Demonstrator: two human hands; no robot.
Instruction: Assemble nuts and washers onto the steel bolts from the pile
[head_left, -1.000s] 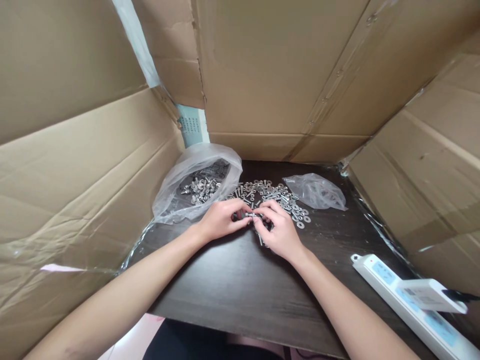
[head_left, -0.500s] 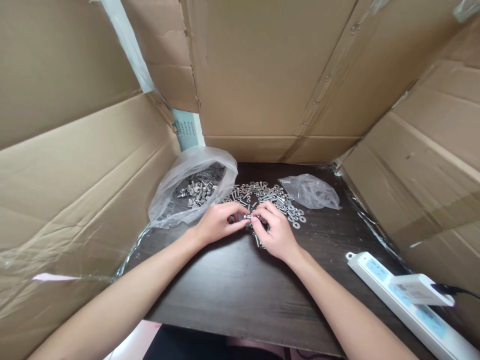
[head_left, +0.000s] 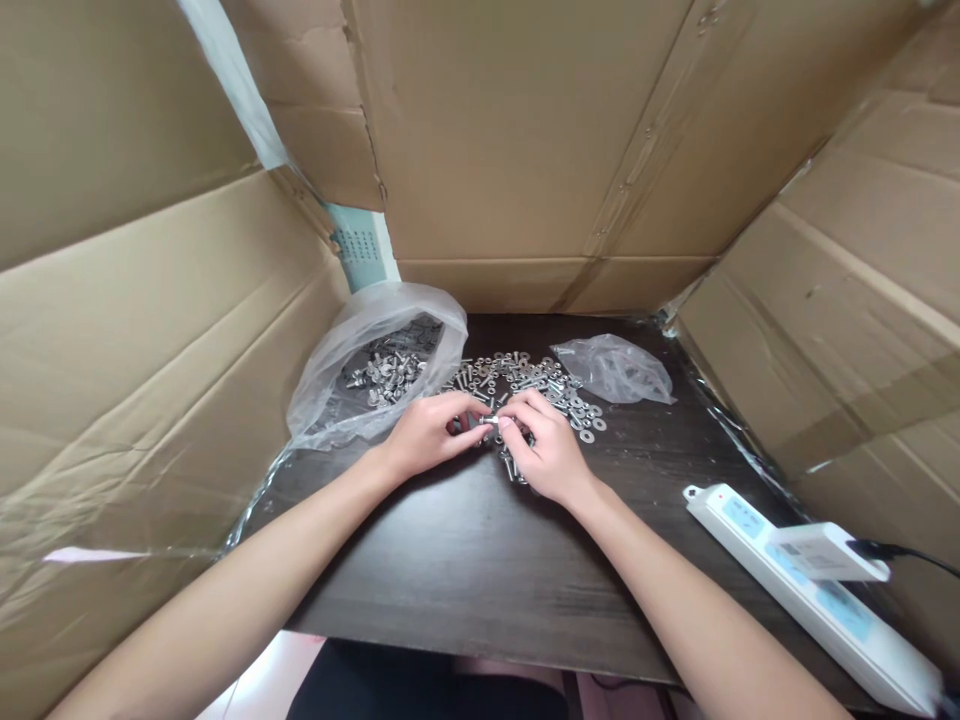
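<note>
A small silver bolt lies level between my two hands, over the dark table. The thumb and fingers of my left hand pinch one end of it. At its other end, my right hand closes thumb and forefinger on it; the fingertips hide that part, so I cannot tell whether a nut or washer is there. Loose bolts, nuts and washers are spread just beyond my hands. Several more bolts lie under my right palm, partly covered.
To the left, an open clear plastic bag holds a heap of bolts. A crumpled clear bag lies at the back right. A white power strip with a plugged-in adapter sits at right. Cardboard walls surround the table.
The whole view has shifted slightly, so everything appears a little higher and further left. Both hands keep their pinch on the bolt, with the fingers only slightly moved.
</note>
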